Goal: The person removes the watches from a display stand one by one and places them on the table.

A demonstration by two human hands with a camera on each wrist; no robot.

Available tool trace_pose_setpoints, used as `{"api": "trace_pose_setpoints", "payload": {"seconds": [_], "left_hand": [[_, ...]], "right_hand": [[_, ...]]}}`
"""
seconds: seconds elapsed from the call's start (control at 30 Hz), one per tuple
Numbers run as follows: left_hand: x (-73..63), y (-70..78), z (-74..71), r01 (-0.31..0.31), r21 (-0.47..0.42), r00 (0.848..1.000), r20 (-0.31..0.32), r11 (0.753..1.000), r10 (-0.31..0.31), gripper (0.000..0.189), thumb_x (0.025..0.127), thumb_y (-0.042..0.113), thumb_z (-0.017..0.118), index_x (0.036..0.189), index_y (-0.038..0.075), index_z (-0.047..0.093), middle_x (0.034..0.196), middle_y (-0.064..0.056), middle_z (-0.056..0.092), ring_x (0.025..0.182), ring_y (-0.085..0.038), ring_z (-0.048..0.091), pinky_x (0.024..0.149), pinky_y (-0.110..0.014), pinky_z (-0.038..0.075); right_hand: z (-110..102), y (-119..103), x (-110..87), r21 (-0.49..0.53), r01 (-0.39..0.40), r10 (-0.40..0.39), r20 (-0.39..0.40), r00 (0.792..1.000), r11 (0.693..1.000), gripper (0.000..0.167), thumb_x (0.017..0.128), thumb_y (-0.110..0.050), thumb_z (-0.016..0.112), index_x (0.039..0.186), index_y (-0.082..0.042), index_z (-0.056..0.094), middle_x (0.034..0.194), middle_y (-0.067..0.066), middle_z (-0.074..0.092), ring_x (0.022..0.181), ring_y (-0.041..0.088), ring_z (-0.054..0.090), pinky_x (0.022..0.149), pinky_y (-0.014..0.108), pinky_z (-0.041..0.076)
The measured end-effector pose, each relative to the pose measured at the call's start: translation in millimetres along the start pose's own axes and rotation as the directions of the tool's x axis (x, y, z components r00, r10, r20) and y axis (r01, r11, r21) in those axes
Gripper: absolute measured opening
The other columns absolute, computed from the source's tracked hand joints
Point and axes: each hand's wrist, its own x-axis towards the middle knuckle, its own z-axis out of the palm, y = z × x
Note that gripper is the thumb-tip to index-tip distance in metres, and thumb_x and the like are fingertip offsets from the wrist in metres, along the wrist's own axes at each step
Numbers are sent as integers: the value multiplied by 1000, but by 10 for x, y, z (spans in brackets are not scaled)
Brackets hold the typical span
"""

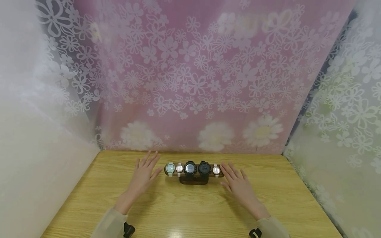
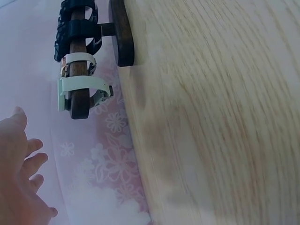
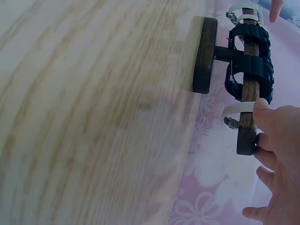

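A dark wooden watch stand (image 1: pixel 193 181) holds several wristwatches along its horizontal bar. From the left come a pale mint square watch (image 1: pixel 170 168), a small white-strapped watch (image 1: pixel 179 168), two chunky black watches, one a black digital watch (image 1: pixel 190 168), and a small pink-and-white watch (image 1: pixel 216 170). My left hand (image 1: pixel 141 176) hovers off the bar's left end, fingers spread and holding nothing. My right hand (image 1: pixel 239 185) is at the bar's right end with fingers extended; in the right wrist view its thumb (image 3: pixel 263 115) overlaps the small watch's white strap (image 3: pixel 239 108).
The stand sits on a light wood-grain table (image 1: pixel 184 211) towards its far edge. Behind hangs a pink floral curtain (image 1: pixel 190 82), with pale sheets on the left and right sides. Dark straps (image 1: pixel 128 229) circle both sleeves.
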Motion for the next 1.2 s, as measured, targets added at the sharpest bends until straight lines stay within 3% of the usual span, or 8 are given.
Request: {"api": "trace_pose_setpoints", "payload": {"seconds": [0.2,0.47,0.6,0.87,1.2], "left_hand": [[80,-18,107,-58,-25,998,-23,998,58,56,101,31,63,150,6,49,157,-11,43,151,-36,28,118,-69,12],[203,11,229,-126,-24,987,96,992,128,64,98,40,65,152,9,47,158,-11,43,151,-34,28,119,-67,17],[230,26,274,-166,8,979,122,986,164,66,95,42,68,149,7,50,155,-12,47,150,-35,31,118,-67,18],[237,11,341,-199,45,973,131,979,192,63,91,42,72,143,10,57,145,-12,58,144,-38,40,118,-68,18],[244,-1,338,-193,74,976,123,978,183,66,87,42,78,143,15,58,142,-10,60,140,-36,46,118,-67,21]], "right_hand": [[8,-7,-4,18,-7,7,-14,1000,1000,68,94,-35,71,152,-10,47,160,6,40,146,32,38,109,67,36],[-9,-25,-8,-1,-11,11,2,1000,1000,70,92,-34,73,152,-8,47,160,8,41,143,36,41,110,66,35],[-8,-25,-6,-4,-10,10,2,1000,1000,70,92,-34,73,152,-8,47,160,8,40,143,37,42,110,66,36],[14,-21,-16,3,-11,11,-5,1000,1000,72,91,-32,75,152,-8,47,160,8,41,142,37,42,109,67,37],[23,-5,-15,-17,-8,8,2,1000,1000,72,91,-33,76,152,-8,47,159,7,41,144,35,41,108,67,38]]}}
